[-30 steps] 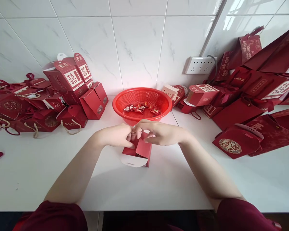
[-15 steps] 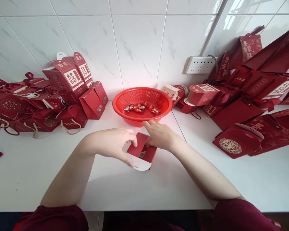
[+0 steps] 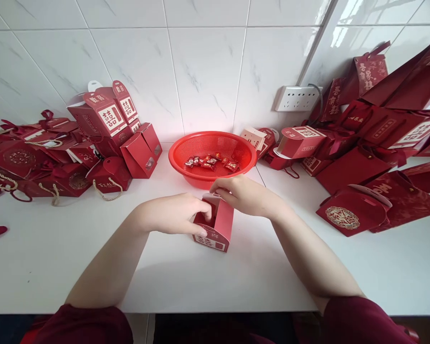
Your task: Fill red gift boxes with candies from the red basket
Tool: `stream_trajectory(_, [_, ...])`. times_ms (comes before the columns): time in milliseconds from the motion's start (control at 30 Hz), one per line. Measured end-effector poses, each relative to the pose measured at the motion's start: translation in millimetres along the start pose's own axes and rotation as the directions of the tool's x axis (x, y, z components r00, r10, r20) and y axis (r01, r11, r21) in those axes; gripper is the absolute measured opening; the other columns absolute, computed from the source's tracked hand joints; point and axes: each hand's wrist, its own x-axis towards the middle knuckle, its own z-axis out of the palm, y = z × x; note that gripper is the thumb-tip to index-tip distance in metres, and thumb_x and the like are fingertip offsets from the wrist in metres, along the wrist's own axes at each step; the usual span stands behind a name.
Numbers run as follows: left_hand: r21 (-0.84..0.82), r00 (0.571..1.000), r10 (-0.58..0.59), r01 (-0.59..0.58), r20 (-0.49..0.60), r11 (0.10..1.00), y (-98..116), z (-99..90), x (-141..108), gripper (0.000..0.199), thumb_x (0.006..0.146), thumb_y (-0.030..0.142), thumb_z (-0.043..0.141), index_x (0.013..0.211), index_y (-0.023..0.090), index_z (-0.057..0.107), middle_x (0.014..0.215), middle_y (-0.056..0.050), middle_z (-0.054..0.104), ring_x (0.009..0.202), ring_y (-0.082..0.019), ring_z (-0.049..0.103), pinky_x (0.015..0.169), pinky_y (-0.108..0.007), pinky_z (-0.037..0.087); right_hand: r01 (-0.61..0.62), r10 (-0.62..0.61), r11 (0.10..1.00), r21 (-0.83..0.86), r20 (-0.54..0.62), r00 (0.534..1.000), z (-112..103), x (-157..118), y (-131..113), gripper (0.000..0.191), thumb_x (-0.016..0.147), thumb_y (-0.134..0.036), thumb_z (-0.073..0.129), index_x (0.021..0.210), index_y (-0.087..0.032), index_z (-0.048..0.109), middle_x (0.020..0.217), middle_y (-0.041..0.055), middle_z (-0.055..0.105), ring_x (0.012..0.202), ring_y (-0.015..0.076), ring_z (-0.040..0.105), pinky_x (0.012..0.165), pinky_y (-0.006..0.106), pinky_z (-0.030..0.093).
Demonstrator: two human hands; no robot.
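Note:
A small red gift box (image 3: 222, 222) stands upright on the white table, its near flap raised and its top partly open. My left hand (image 3: 181, 214) grips the box's near left edge, the thumb outside by the near flap and the fingers at the opening. My right hand (image 3: 243, 195) is at the far end of the box, fingers bent round the far flap. Just behind the box sits a red plastic basket (image 3: 212, 179) with several wrapped sweets (image 3: 208, 163) on its bottom.
Many red gift boxes (image 3: 109, 174) are piled at the left back. Further red boxes and bags (image 3: 351, 172) fill the right side. A white power strip (image 3: 298, 99) is on the tiled wall. The white table's front edge (image 3: 218, 313) runs near my body.
The near flap, which lay folded outward, now stands up with its printed front showing. My left hand has closed on the box's edge, and my right hand has shifted to the far flap.

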Motion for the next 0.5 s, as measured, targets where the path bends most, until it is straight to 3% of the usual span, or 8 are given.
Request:
stream_trajectory(167, [-0.071, 0.994, 0.087, -0.083, 0.065, 0.994, -6.8, -4.3, 3.8, 0.018, 0.084, 0.036, 0.057, 0.086, 0.022, 0.069, 0.076, 0.001, 0.063, 0.064, -0.014, 0.054, 0.056, -0.026, 0.034, 0.062, -0.065, 0.998, 0.031, 0.123, 0.99, -7.5, -2.7, 7.0, 0.018, 0.091, -0.025, 0.056, 0.108, -0.023, 0.062, 0.102, 0.003, 0.07, 0.084, 0.0169, 0.063, 0.065, 0.025, 0.043])
stream_trajectory(267, [-0.053, 0.996, 0.072, -0.07, 0.043, 0.996, -9.7, -4.0, 7.0, 0.018, 0.084, 0.036, 0.058, 0.086, 0.022, 0.069, 0.075, 0.001, 0.063, 0.063, -0.013, 0.053, 0.055, -0.025, 0.034, -0.008, 0.029, 0.982, -0.191, 0.109, 0.994, 0.3, 0.4, 10.7, 0.026, 0.082, -0.017, 0.061, 0.107, -0.022, 0.057, 0.096, 0.0033, 0.069, 0.075, 0.0175, 0.061, 0.056, 0.026, 0.036])
stream_trajectory(367, [-0.029, 0.998, 0.056, -0.056, 0.007, 0.998, -11.5, -2.6, 10.2, 0.019, 0.084, 0.037, 0.056, 0.085, 0.022, 0.068, 0.077, 0.0, 0.063, 0.065, -0.014, 0.054, 0.057, -0.025, 0.035, -0.012, 0.05, 0.93, -0.368, 0.096, 0.994, 14.3, 6.9, 12.5, 0.011, 0.083, -0.015, 0.059, 0.091, -0.019, 0.053, 0.084, 0.0044, 0.066, 0.065, 0.0166, 0.056, 0.05, 0.028, 0.028])
stream_trajectory(500, [-0.007, 0.998, 0.021, -0.022, -0.055, 1.0, -12.2, -0.6, 14.1, 0.019, 0.082, 0.039, 0.058, 0.076, 0.02, 0.059, 0.081, -0.001, 0.062, 0.067, -0.014, 0.054, 0.057, -0.026, 0.037, 0.043, -0.014, 0.971, -0.237, 0.122, 0.992, 18.7, 9.5, 11.7, 0.004, 0.085, -0.018, 0.055, 0.084, -0.019, 0.051, 0.081, 0.0027, 0.064, 0.061, 0.0138, 0.051, 0.049, 0.026, 0.031])
